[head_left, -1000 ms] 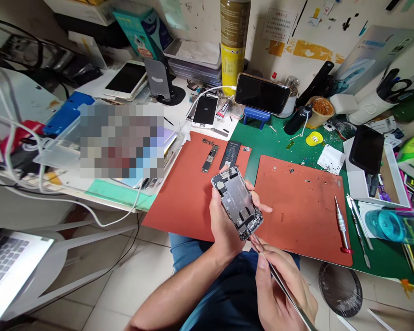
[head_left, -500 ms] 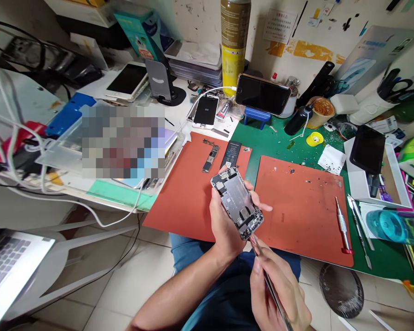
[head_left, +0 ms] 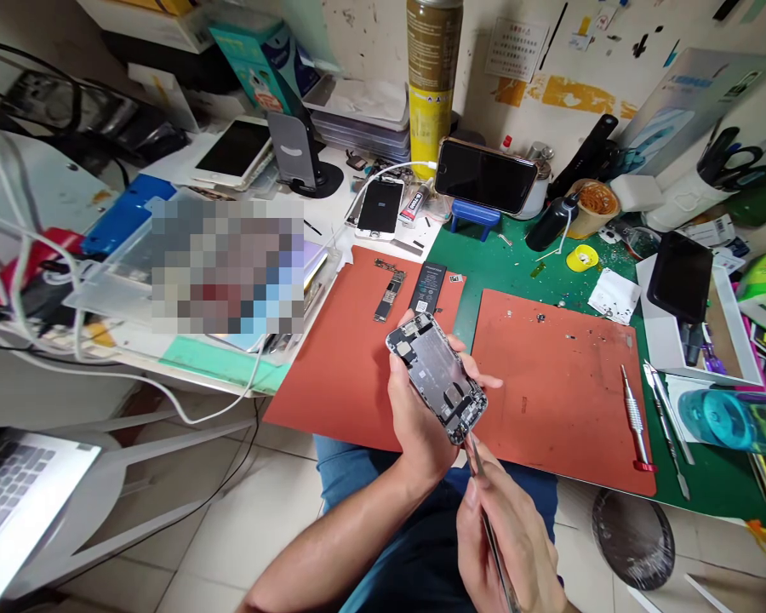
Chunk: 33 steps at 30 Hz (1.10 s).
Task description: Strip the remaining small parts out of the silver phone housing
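An opened phone housing (head_left: 435, 372), its inner parts bare, lies tilted in my left hand (head_left: 412, 417), whose fingers wrap round its edges. Between the thumb and fingers of my right hand (head_left: 504, 528) is a pair of metal tweezers (head_left: 490, 528). Their tips are at the housing's lower end; whether they grip a part is too small to tell. Beyond the housing, a black phone battery (head_left: 429, 285) and a narrow logic board (head_left: 389, 294) lie on the orange mat (head_left: 338, 375).
A second orange mat (head_left: 562, 392) lies to the right, with a screwdriver (head_left: 633, 413) on it. Thin metal tools (head_left: 667, 426) and a teal bottle (head_left: 728, 421) are beside it. A phone on a blue stand (head_left: 485, 174) and a yellow spray can (head_left: 431, 111) stand behind.
My right hand and the tweezers have shifted slightly left, their tips still at the housing's lower end. The housing has barely moved in my left hand.
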Tool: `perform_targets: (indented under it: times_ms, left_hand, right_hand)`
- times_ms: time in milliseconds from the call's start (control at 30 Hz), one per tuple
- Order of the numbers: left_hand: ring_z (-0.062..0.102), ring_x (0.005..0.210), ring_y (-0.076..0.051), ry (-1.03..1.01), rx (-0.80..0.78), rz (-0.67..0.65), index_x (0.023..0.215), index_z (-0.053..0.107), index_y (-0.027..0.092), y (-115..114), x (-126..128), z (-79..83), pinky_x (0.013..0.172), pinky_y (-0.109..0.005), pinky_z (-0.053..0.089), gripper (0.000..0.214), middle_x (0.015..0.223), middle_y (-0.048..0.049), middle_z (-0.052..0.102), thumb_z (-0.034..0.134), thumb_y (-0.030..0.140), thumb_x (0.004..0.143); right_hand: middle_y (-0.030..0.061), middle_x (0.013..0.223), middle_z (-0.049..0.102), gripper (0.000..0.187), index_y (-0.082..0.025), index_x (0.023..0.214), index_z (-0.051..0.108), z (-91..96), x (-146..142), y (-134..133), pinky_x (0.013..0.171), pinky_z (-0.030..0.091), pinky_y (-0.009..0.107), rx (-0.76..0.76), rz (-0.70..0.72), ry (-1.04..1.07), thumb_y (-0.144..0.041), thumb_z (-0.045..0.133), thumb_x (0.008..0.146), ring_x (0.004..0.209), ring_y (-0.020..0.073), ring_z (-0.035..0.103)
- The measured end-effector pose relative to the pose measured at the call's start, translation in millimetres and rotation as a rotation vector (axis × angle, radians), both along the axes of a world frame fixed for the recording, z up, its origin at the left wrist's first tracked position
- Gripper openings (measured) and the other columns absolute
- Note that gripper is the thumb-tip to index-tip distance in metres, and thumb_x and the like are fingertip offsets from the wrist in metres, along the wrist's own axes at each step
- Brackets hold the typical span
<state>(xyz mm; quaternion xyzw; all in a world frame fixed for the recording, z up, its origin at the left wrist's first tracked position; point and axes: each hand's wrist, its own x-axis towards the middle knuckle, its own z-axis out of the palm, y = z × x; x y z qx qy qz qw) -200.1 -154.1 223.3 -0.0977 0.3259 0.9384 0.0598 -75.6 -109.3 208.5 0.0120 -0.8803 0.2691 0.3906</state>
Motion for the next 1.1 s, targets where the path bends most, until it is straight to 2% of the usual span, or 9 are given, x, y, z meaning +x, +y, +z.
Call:
perform_targets:
  times_ms: [167,367,467,567,700,867,1100]
  left_hand:
    - [0.064,0.074,-0.019,0.007,0.013,0.026,0.156,0.051,0.037,2,0,-0.2,0.07,-0.045,0.07,0.052,0.102,-0.004,0.064,0.043,0.06,0.11]
    - [0.065,0.074,-0.019,0.032,0.022,0.048,0.151,0.055,0.035,4,-1,-1.3,0.071,-0.045,0.071,0.048,0.102,-0.0039,0.065,0.039,0.056,0.112]
    - [0.065,0.073,-0.019,0.02,0.025,0.05,0.152,0.055,0.035,4,-1,-2.1,0.072,-0.045,0.071,0.048,0.101,-0.0038,0.065,0.041,0.057,0.112]
    - [0.065,0.074,-0.019,0.017,0.015,0.046,0.153,0.054,0.036,4,-2,-2.1,0.073,-0.045,0.071,0.049,0.101,-0.0039,0.065,0.041,0.058,0.112]
    - [0.064,0.075,-0.02,0.024,0.003,0.028,0.152,0.055,0.037,2,-1,-0.8,0.073,-0.046,0.071,0.048,0.102,-0.0039,0.064,0.039,0.059,0.112]
    - [0.064,0.075,-0.019,0.019,0.008,0.023,0.152,0.056,0.039,2,0,-0.1,0.075,-0.046,0.071,0.048,0.102,-0.0035,0.065,0.044,0.06,0.111]
    - [0.065,0.076,-0.019,0.024,0.004,0.028,0.153,0.055,0.04,3,0,-1.2,0.076,-0.046,0.071,0.048,0.103,-0.0034,0.064,0.041,0.059,0.111]
  right_hand:
    - [0.0171,0.114,0.083,0.028,-0.005,0.124,0.071,-2.5,1,1,0.088,0.073,0.029,0.011,0.015,0.011,0.002,0.071,0.097,0.105,0.0263,0.085]
    - [0.0184,0.134,0.077,0.039,-0.005,0.14,0.066,-15.4,12,7,0.097,0.071,0.034,0.058,0.066,-0.029,-0.005,0.068,0.102,0.117,0.029,0.081]
    - [0.0189,0.133,0.078,0.034,-0.005,0.137,0.068,-16.2,12,8,0.095,0.072,0.033,0.079,0.068,-0.023,-0.008,0.065,0.104,0.116,0.0297,0.082]
    - [0.0178,0.124,0.081,0.031,-0.006,0.13,0.071,-10.9,7,6,0.092,0.073,0.032,0.012,0.041,-0.017,-0.004,0.069,0.1,0.11,0.0295,0.084]
    - [0.0134,0.118,0.083,0.04,-0.009,0.128,0.072,-6.3,5,3,0.088,0.072,0.029,-0.083,-0.005,-0.021,0.005,0.075,0.091,0.103,0.0255,0.085]
    - [0.0135,0.119,0.083,0.036,-0.008,0.126,0.073,-7.9,7,5,0.089,0.071,0.027,-0.087,-0.008,-0.013,0.004,0.075,0.092,0.102,0.0237,0.085]
    - [0.0149,0.116,0.083,0.03,-0.007,0.119,0.074,-4.1,4,2,0.09,0.07,0.027,-0.091,-0.015,-0.019,0.005,0.075,0.091,0.102,0.0235,0.085]
